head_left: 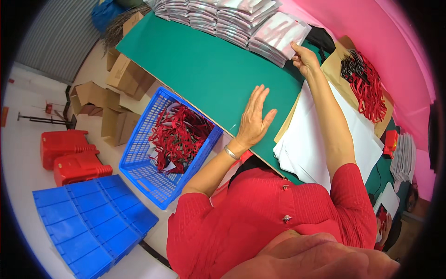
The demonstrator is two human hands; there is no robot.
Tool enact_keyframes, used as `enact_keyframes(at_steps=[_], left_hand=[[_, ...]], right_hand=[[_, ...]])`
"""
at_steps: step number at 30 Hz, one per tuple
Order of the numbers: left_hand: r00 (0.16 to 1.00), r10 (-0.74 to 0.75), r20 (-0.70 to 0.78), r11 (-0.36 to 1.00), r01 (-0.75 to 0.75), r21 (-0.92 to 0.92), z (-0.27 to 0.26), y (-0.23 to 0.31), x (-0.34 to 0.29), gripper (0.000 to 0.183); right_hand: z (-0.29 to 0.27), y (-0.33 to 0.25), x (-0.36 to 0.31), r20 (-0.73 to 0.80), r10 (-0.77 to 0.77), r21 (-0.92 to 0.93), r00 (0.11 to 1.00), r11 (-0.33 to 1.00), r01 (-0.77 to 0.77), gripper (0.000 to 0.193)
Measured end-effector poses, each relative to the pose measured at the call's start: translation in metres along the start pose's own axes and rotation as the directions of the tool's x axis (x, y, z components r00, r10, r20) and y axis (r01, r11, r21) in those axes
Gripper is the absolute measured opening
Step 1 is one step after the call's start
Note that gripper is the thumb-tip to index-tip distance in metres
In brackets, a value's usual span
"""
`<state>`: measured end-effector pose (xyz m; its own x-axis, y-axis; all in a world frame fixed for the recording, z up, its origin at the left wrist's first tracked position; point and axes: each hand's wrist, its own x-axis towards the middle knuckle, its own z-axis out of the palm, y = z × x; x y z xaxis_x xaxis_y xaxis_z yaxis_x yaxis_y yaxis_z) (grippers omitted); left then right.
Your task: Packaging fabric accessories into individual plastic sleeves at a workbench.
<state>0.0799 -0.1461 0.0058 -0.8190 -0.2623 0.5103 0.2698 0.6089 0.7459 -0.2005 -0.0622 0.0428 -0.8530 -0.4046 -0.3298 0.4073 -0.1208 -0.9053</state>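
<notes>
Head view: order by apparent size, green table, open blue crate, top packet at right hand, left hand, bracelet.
1. Green table
2. Open blue crate
3. Top packet and left hand: too close to rank; the hand looks nearer the camera
4. Bracelet

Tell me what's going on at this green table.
A person in a red knit top has the right hand at the edge of a short stack of flat white-and-pink packets; whether it grips one is unclear. The left hand is open and holds nothing, over the green tabletop. Large white sheets lie under the right forearm, with a bundle of red-and-black straps beyond. A blue plastic crate of tangled red strips stands beside the table.
</notes>
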Motion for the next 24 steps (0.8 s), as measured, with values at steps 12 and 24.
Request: enact_keyframes(at_steps=[12, 24], left_hand=[[0.988, 0.067, 0.136, 0.997, -0.063, -0.034, 0.005, 0.025, 0.027, 0.053], [0.948, -0.01, 0.317, 1.0, 0.012, -0.004, 0.036, 0.032, 0.039, 0.025]], right_hand=[[-0.014, -0.029, -0.019, -0.068, -0.08, -0.564, 0.994, 0.825, 0.027, 0.045], [-0.126, 0.052, -0.302, 0.384, -0.453, -0.86, 0.804, 0.141, 0.49, 0.017]])
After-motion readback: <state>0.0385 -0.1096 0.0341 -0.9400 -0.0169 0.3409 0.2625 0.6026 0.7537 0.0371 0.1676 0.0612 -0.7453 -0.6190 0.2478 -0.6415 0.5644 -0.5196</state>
